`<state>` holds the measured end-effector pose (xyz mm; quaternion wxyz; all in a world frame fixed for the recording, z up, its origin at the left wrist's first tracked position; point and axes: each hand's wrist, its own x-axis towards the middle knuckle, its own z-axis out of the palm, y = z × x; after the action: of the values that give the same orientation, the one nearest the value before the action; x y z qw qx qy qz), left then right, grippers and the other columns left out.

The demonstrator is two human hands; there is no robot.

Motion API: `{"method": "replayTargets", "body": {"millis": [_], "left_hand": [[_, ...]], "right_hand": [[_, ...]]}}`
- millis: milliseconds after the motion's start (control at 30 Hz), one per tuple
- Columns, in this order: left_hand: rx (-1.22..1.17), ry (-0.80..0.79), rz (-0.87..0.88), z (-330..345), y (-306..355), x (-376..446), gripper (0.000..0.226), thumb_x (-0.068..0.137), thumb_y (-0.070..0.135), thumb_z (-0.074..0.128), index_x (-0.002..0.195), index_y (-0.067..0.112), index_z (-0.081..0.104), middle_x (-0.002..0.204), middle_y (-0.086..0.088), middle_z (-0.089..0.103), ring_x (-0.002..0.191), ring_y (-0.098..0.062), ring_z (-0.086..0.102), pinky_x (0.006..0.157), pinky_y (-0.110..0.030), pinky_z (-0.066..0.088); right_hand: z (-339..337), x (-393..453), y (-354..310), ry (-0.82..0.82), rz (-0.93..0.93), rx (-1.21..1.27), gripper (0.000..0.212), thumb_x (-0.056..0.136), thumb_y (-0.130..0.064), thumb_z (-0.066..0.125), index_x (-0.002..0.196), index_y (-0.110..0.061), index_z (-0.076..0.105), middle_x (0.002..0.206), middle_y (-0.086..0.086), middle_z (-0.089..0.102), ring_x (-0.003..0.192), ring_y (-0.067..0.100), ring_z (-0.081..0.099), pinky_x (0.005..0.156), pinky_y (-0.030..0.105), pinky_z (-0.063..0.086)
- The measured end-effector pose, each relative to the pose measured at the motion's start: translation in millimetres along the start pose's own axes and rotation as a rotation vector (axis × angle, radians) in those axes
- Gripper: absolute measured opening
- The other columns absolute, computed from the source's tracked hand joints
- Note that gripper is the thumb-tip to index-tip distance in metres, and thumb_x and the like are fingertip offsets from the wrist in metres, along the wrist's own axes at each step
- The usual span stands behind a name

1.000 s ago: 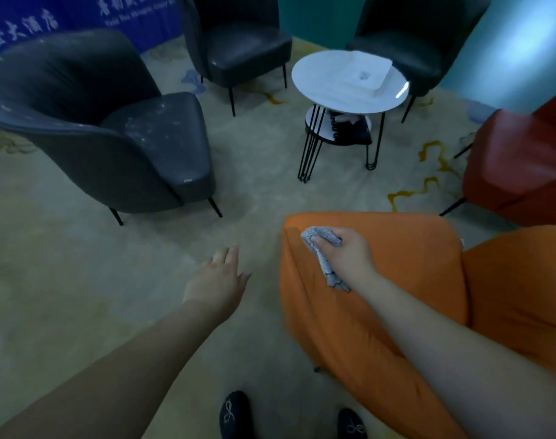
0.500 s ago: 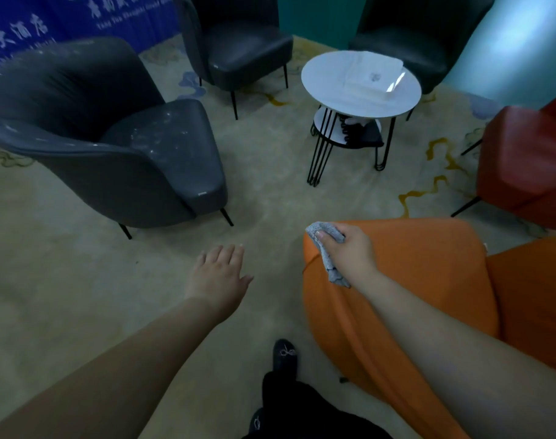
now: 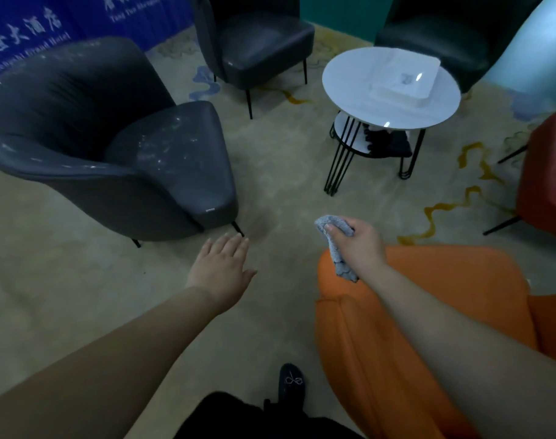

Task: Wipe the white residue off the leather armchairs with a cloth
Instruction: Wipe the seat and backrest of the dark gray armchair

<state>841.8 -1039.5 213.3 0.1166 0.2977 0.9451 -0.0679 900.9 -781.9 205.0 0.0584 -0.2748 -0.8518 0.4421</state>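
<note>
My right hand grips a soft, crumpled grey cloth above the orange leather armchair; my left hand hovers open, empty. Limp and light, the cloth probably wipes best bunched. White residue speckles the dark grey leather armchair ahead.

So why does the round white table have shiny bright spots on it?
In the head view, the round table has a glossy top that mirrors room lights as small glare spots; the white tray on it glints too, while the grey armchair stays dim.
</note>
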Motion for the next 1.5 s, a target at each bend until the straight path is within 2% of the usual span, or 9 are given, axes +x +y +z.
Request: {"method": "replayTargets", "body": {"millis": [100,233,367,533,733,967,1100,1233,1500], "left_hand": [[-0.005,-0.025,0.004,-5,-8,19,0.068,0.098,0.055,0.027,0.154,0.019,0.014,0.161,0.001,0.014,0.148,-0.02,0.009,0.119,-0.04,0.008],[-0.042,-0.02,-0.005,-11,-22,57,0.067,0.098,0.054,0.028,0.153,0.018,0.015,0.161,0.0,0.015,0.148,-0.02,0.009,0.12,-0.04,0.008],[-0.062,-0.015,0.015,-15,-42,96,0.066,0.099,0.053,0.028,0.153,0.018,0.015,0.161,0.001,0.016,0.148,-0.02,0.01,0.12,-0.04,0.009],[-0.088,-0.01,0.009,-24,-86,144,0.065,0.1,0.051,0.027,0.154,0.018,0.012,0.161,0.0,0.012,0.148,-0.019,0.007,0.12,-0.04,0.007],[-0.058,-0.007,0.011,-39,-150,195,0.066,0.1,0.051,0.026,0.154,0.018,0.01,0.161,0.0,0.011,0.148,-0.02,0.005,0.12,-0.04,0.005],[-0.091,-0.031,-0.068,-40,-197,258,0.067,0.099,0.052,0.029,0.154,0.018,0.012,0.161,0.0,0.014,0.148,-0.02,0.008,0.119,-0.041,0.007],[-0.109,-0.021,-0.138,-39,-209,302,0.067,0.098,0.053,0.029,0.153,0.018,0.014,0.16,0.001,0.017,0.148,-0.019,0.01,0.119,-0.04,0.007],[-0.087,-0.03,-0.238,-43,-227,348,0.068,0.098,0.053,0.029,0.153,0.017,0.014,0.16,0.0,0.017,0.147,-0.02,0.011,0.119,-0.039,0.007],[-0.197,0.007,-0.437,-47,-232,414,0.068,0.097,0.053,0.031,0.153,0.017,0.019,0.159,-0.001,0.022,0.146,-0.02,0.016,0.119,-0.037,0.009]], "right_hand": [[5,17,-2,0.016,0.005,0.037,0.018,0.083,-0.043,0.058,0.082,-0.028,0.067,0.066,-0.006,0.068,0.063,0.006,0.063,0.065,0.035,0.055],[10,43,-9,0.026,0.013,0.053,0.013,0.083,-0.043,0.059,0.071,-0.043,0.065,0.067,-0.012,0.068,0.065,0.0,0.063,0.064,0.029,0.052],[20,80,-24,0.02,0.016,0.031,0.014,0.086,-0.039,0.059,0.083,-0.029,0.069,0.072,-0.007,0.069,0.072,0.008,0.065,0.067,0.031,0.052],[40,137,-64,0.013,-0.035,0.027,0.011,0.086,-0.034,0.062,0.091,-0.033,0.071,0.078,-0.012,0.07,0.078,0.005,0.065,0.069,0.025,0.049],[69,199,-121,0.036,-0.051,0.054,0.019,0.082,-0.044,0.059,0.075,-0.062,0.061,0.072,-0.033,0.064,0.072,-0.015,0.059,0.059,0.015,0.042],[90,272,-143,-0.015,-0.057,0.077,0.01,0.079,-0.048,0.058,0.076,-0.053,0.065,0.074,-0.024,0.068,0.072,-0.009,0.062,0.065,0.02,0.047],[96,336,-156,-0.068,-0.071,0.043,0.007,0.085,-0.045,0.06,0.084,-0.046,0.067,0.07,-0.027,0.065,0.071,-0.012,0.061,0.061,0.014,0.043],[102,412,-168,-0.171,-0.113,-0.006,0.012,0.085,-0.046,0.057,0.087,-0.042,0.068,0.068,-0.017,0.068,0.063,-0.006,0.063,0.052,0.015,0.04],[114,538,-208,-0.332,-0.291,-0.112,0.01,0.088,-0.039,0.059,0.088,-0.039,0.069,0.074,-0.018,0.067,0.068,-0.005,0.061,0.057,0.017,0.042]]}}
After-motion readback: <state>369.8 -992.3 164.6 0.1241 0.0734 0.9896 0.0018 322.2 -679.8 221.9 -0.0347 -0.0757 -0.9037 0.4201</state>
